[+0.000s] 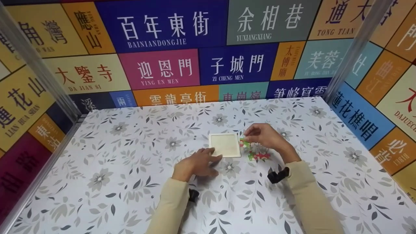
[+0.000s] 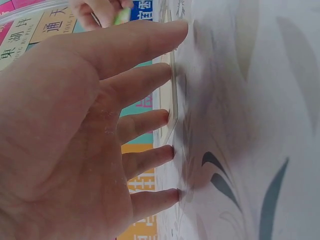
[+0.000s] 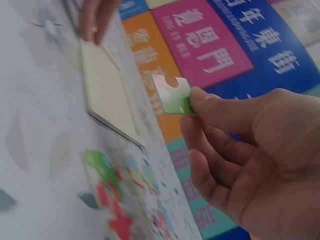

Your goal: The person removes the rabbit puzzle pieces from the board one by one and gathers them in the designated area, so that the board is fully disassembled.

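A pale square puzzle tray (image 1: pixel 225 146) with a raised rim lies flat on the table, its recess bare. My left hand (image 1: pixel 199 163) rests at the tray's lower left corner, fingers spread and touching its edge; the left wrist view shows the palm (image 2: pixel 65 125) and extended fingers. Just right of the tray my right hand (image 1: pixel 265 136) is raised off the table. Between thumb and forefinger it pinches a green and pink puzzle piece (image 3: pixel 172 95) with a rounded notch. Below that hand several loose colourful puzzle pieces (image 1: pixel 259 156) lie beside the tray.
A white tablecloth (image 1: pixel 139 156) printed with grey leaves and flowers covers the table. Behind it stands a wall (image 1: pixel 159 70) of coloured panels with Chinese lettering. Clear upright edges (image 1: pixel 354 48) mark the corners. Black straps (image 1: pixel 278 175) sit at the wrists.
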Demonstrator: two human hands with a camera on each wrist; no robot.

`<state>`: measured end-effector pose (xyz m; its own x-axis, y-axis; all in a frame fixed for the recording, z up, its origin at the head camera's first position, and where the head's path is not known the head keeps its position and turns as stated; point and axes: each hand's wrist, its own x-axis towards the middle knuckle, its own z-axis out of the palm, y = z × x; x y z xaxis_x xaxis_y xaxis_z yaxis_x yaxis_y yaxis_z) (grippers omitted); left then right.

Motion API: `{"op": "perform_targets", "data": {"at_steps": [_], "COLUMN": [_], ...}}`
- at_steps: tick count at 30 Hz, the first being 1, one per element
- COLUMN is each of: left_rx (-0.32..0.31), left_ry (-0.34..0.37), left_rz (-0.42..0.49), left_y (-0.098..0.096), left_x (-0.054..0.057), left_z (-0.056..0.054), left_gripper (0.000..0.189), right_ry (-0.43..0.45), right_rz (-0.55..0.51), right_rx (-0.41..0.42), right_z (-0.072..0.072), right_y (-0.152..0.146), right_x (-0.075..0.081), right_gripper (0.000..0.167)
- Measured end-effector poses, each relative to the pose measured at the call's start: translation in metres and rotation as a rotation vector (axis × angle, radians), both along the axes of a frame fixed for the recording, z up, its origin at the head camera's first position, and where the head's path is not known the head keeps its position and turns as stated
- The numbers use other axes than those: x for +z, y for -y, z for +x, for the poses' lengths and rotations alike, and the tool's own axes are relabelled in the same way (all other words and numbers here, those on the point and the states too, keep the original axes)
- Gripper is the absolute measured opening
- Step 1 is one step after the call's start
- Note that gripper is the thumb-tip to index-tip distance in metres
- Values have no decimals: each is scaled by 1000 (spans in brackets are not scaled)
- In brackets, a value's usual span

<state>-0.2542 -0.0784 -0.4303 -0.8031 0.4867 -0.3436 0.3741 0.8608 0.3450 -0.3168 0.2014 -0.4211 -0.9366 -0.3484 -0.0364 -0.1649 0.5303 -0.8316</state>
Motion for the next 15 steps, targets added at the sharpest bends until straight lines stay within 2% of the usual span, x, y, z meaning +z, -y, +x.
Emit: {"op": "perform_targets", "data": {"at_steps": [7, 10, 15], "left_rx": [7, 17, -2], "left_ry": [2, 9, 7], "left_rz": [13, 9, 1], "left_y": [2, 2, 2], "left_x": [0, 0, 0], "left_z": [1, 1, 1], "left_gripper": [67, 68, 69], "right_ry": [50, 78, 123], "right_rz": [22, 22, 59], "right_rx": [12, 20, 7], "right_z": [1, 2, 4], "right_y": [-53, -72, -95], "right_x": [5, 1, -6], "right_gripper": [32, 34, 35]}}
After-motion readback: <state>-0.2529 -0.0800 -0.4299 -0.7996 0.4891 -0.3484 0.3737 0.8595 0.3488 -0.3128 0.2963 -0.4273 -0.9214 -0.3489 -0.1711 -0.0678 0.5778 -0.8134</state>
